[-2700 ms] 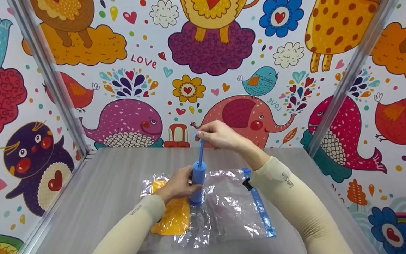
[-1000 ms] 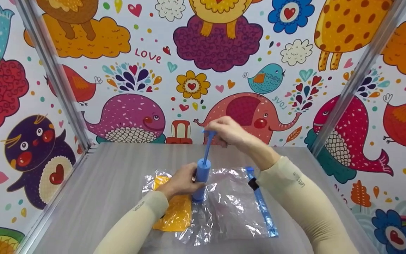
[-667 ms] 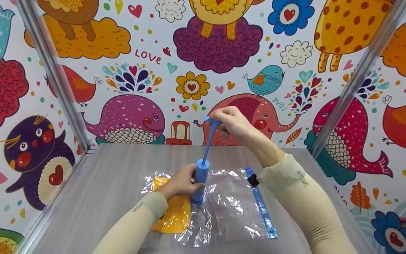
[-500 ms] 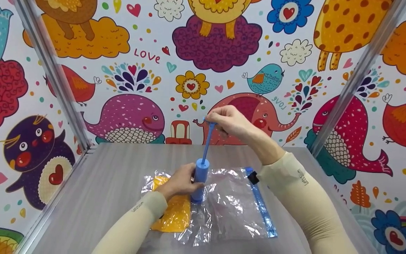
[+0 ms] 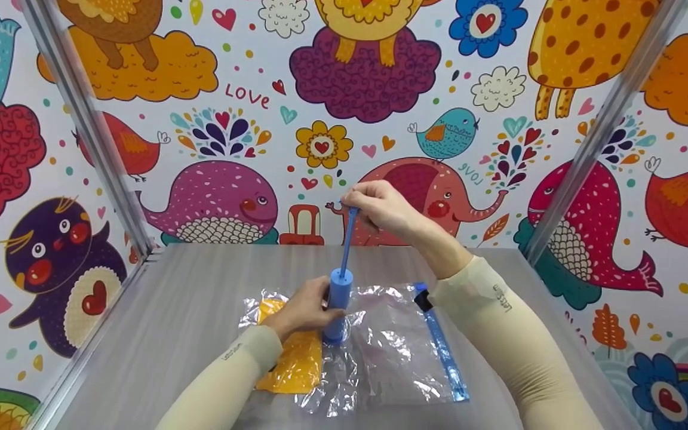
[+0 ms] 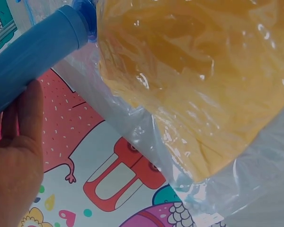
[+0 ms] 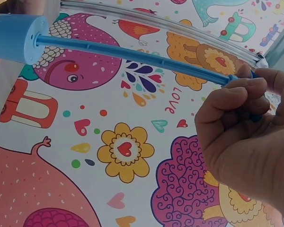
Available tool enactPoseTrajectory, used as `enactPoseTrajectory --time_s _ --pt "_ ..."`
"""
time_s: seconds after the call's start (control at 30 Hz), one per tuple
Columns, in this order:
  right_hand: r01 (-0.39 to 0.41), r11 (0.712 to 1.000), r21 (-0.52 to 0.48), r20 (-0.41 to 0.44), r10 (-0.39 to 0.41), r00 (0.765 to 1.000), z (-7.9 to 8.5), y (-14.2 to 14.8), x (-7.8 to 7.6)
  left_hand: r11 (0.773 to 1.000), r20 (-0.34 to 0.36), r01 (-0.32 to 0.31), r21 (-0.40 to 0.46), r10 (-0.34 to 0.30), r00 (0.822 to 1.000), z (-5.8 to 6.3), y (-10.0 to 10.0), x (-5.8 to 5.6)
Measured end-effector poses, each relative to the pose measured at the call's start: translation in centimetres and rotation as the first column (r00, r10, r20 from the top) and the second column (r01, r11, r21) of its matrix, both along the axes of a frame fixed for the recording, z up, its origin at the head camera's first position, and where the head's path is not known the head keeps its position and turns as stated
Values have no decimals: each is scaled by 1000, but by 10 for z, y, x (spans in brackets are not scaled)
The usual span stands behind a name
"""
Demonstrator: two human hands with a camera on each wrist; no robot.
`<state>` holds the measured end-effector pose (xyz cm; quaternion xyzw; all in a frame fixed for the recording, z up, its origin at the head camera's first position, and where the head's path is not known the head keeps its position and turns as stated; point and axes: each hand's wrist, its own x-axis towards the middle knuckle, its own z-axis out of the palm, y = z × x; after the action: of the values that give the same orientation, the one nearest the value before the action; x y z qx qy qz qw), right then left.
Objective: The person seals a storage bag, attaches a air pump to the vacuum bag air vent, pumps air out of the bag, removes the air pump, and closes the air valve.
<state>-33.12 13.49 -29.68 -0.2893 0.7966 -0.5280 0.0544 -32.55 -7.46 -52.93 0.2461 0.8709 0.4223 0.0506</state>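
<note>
A blue hand pump [image 5: 341, 286] stands almost upright on a clear plastic vacuum bag [image 5: 401, 352]. Folded orange fabric [image 5: 296, 370] lies inside the bag's left part. My left hand [image 5: 303, 307] grips the pump's barrel, thumb across its front. Above it, my right hand [image 5: 381, 206] holds the handle at the top of the thin rod, which is drawn well out. In the right wrist view the rod [image 7: 132, 59] bows slightly, and curled fingers mostly hide the handle. The left wrist view shows the pump's lower end [image 6: 75, 28] against the bag beside the fabric.
A blue zip strip [image 5: 445, 358] runs down the bag's right edge. The grey table [image 5: 189, 298] carries the bag. Cartoon-printed walls with metal corner posts [image 5: 90, 131] enclose the table at the back and sides.
From one second ago, my right hand has risen and pulled more of the rod out, then shifted slightly left. My left hand keeps its grip on the barrel. The bag lies much the same.
</note>
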Motion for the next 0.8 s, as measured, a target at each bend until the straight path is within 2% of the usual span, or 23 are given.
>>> enactPoseTrajectory --time_s 0.17,0.33,0.47,0.73,0.8 --pt "-1 998 63 -29 3 1000 -4 -3 -2 1000 7 -1 -2 1 1000 3 0 1" --pt "12 995 101 -12 -11 1000 -11 -5 -3 1000 37 -19 -14 20 999 5 -1 3" --pt "29 990 137 0 -29 1000 -19 -8 -6 1000 32 -24 -17 24 999 6 -2 4" --pt "24 970 242 25 -31 999 -43 -12 -11 1000 -28 -2 15 2 1000 1 -3 1" --pt "7 968 252 43 -19 999 -50 -12 -11 1000 -12 -6 19 7 1000 1 -2 1"
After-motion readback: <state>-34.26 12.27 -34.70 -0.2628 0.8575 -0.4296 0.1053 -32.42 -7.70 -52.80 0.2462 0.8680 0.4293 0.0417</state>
